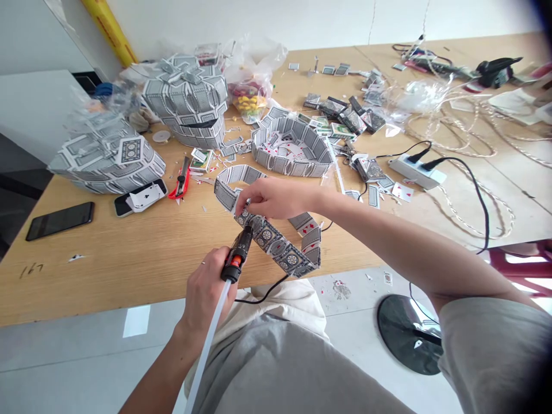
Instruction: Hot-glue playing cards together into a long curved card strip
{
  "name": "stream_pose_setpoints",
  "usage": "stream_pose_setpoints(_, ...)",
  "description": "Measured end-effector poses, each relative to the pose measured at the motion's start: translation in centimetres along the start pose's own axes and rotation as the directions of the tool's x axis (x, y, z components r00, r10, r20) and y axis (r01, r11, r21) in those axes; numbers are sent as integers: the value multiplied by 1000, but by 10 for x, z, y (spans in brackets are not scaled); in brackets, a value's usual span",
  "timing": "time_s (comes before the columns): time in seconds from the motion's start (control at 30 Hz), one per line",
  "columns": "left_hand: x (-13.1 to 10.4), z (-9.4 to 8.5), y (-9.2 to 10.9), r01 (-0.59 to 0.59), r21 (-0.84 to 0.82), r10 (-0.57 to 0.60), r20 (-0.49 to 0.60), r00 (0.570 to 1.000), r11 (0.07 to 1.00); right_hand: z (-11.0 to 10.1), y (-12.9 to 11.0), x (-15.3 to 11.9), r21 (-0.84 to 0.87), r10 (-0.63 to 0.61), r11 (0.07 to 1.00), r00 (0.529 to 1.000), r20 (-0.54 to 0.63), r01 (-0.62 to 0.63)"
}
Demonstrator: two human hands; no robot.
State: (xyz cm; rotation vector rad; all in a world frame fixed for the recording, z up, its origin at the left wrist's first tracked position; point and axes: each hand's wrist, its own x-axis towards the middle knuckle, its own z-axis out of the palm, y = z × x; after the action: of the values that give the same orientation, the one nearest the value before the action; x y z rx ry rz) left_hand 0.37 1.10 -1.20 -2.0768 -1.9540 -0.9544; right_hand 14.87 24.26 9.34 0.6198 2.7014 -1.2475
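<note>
the left hand point(206, 290) is gripping a black-and-orange hot glue gun point(238, 255), nozzle touching the curved strip of grey-backed playing cards point(276, 241) at the wooden table's point(129, 253) front edge; the right hand point(269, 198) is pinching that strip, steadying the seam.

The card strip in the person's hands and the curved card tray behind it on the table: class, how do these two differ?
The card strip is an open band held up by the right hand; the card tray is a closed, walled shape resting on the table. The strip shows mostly patterned backs; the tray's floor shows red-pipped faces. Both are made of joined playing cards.
</note>
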Motion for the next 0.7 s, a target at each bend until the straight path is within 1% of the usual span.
stream_pose_setpoints(0.2,2,1,1,1,-33,-2,-31,1000,999,1,0,0,29,22,999,1000,12,-23)
stream_pose_setpoints(0.33,3,1,2,0,-56,-3,-48,999,998,2,0,2,42,16,999,1000,18,-17)
stream_pose_setpoints(0.7,7,-1,6,10,-91,-11,-14,1000,996,4,3,2,82,17,996,1000,15,-18)
